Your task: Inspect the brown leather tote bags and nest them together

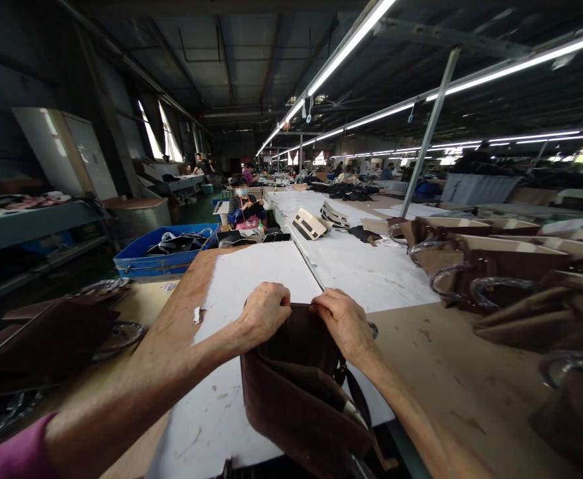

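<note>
A dark brown leather handbag (296, 392) stands on the white sheet (256, 273) at the front of the workbench, its mouth turned towards me. My left hand (264, 313) is closed on the far rim of the bag's opening. My right hand (344, 322) grips the same rim just to the right, its fingers curled over the edge. The two hands nearly touch. A strap and a metal ring hang at the bag's right side.
Several brown handbags (496, 279) with wrapped handles line the bench on the right. More dark bags (46, 339) lie at the left. A blue crate (166, 256) holds dark parts. A seated person (244, 209) works farther down the long table.
</note>
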